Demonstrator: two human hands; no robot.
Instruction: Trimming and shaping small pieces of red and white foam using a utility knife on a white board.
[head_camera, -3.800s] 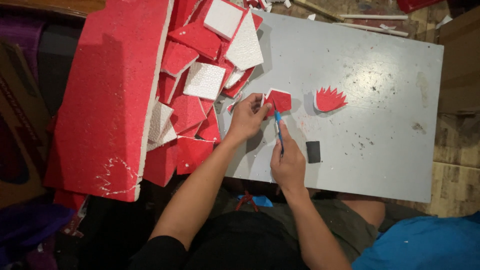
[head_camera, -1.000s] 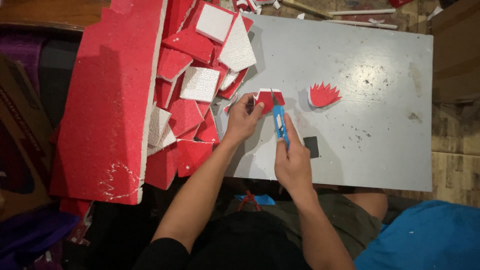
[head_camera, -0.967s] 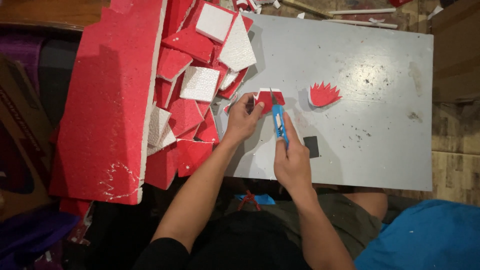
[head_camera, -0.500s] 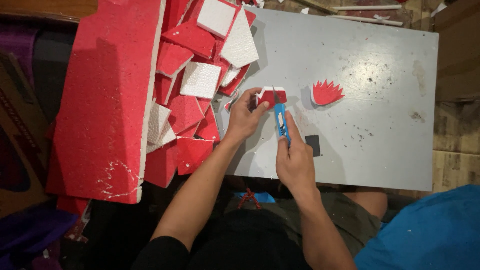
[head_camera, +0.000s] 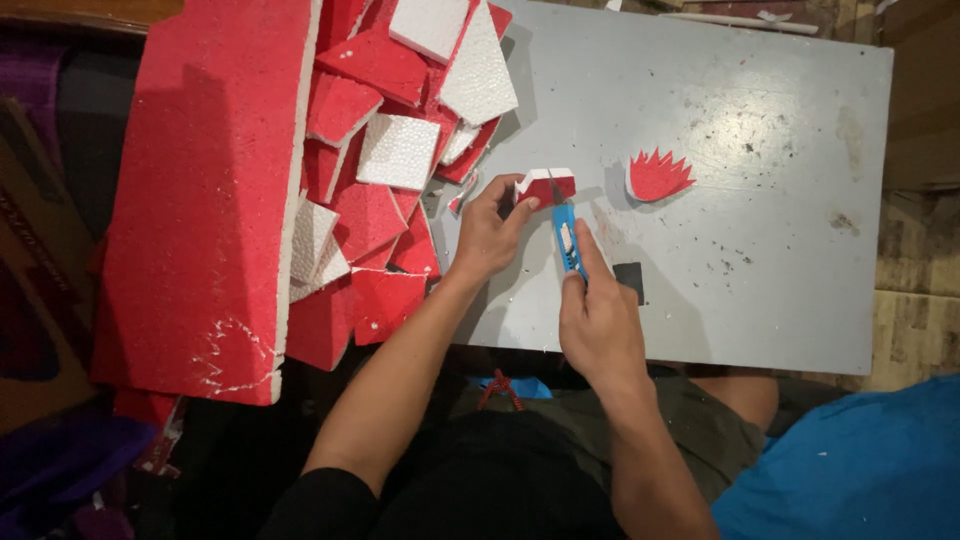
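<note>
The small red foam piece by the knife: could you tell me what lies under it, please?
The small red foam piece rests on the grey board, pinned by the left hand. The board directly beneath it is hidden.

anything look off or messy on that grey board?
Mostly clutter. Red-faced white foam offcuts lie heaped and overlapping across the left end of the grey board. Dark specks are strewn over its right half. The big red foam slab has a scratched, chipped lower edge. Nothing spilled.

Right hand (head_camera: 600, 320) with blue knife (head_camera: 567, 238) shifts toward frame centre; blade tip now meets red foam piece (head_camera: 548, 187), left hand (head_camera: 487, 232) tilting piece upward.
</note>
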